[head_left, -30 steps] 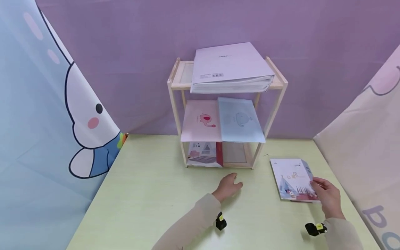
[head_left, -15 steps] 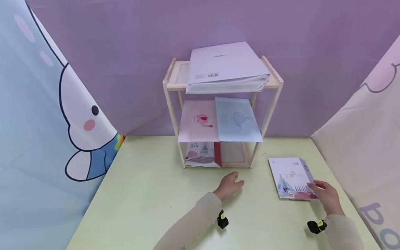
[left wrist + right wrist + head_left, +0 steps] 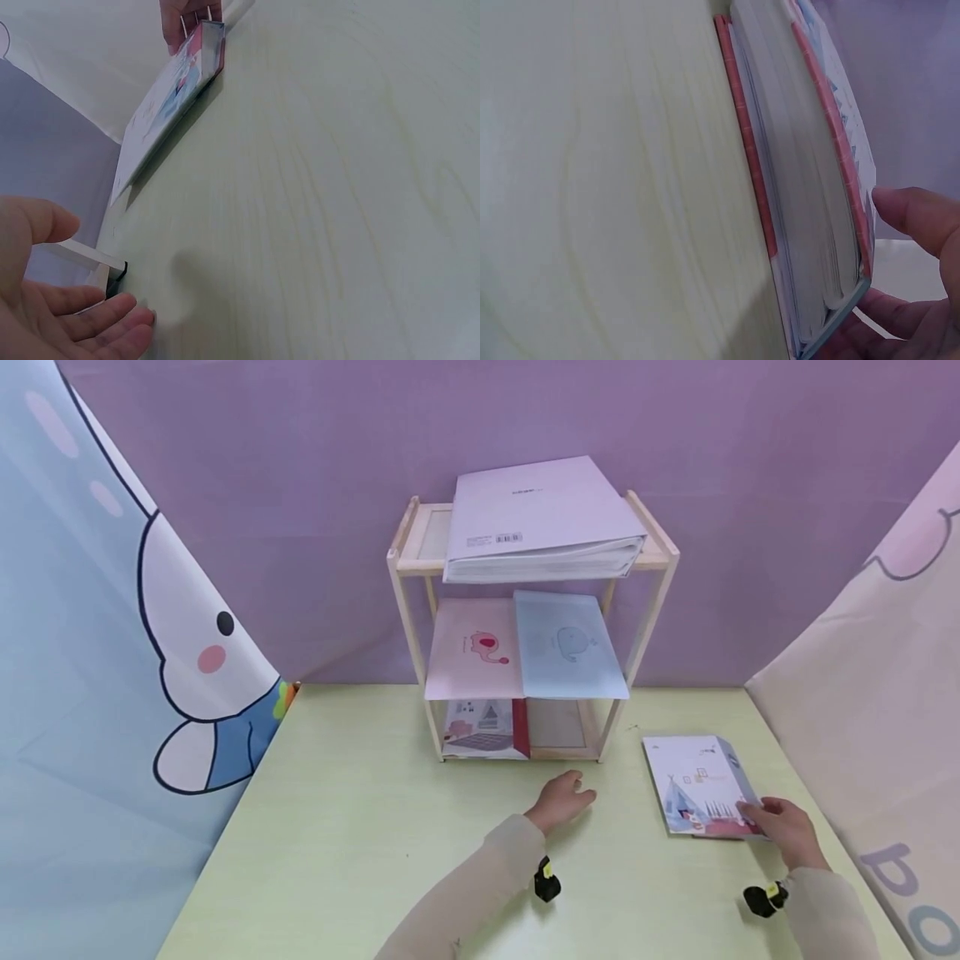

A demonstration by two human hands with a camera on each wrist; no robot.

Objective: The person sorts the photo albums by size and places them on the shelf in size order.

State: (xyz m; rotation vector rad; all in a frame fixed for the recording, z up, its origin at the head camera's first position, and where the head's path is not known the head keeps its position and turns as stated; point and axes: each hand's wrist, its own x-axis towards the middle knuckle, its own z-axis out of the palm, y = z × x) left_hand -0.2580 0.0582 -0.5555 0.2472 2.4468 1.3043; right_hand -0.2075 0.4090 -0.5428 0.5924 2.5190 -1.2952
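Note:
A thick hardcover notebook point(image 3: 697, 785) with a tent picture on its cover lies on the table, right of the small wooden shelf point(image 3: 654, 560). My right hand point(image 3: 787, 831) grips its right edge, thumb on the cover and fingers against the grey-blue side. Pages and red cover edges of the notebook point(image 3: 802, 165) show in the right wrist view. My left hand point(image 3: 561, 802) hovers over the table before the shelf, fingers loosely bent, holding nothing. In the left wrist view the left hand point(image 3: 67, 315) is apart from the notebook point(image 3: 169, 105).
A thick white binder point(image 3: 540, 510) lies on the shelf's top. Pink point(image 3: 476, 652) and blue folders point(image 3: 572, 647) cover the middle level. Another tent-picture notebook point(image 3: 480, 727) lies at the lower left, beside a bare panel point(image 3: 555, 724). Fabric walls point(image 3: 337, 568) surround the table.
My left hand has shifted slightly to the right. The right hand keeps its grip, and the notebook stays in place on the table. The head view has shifted a little.

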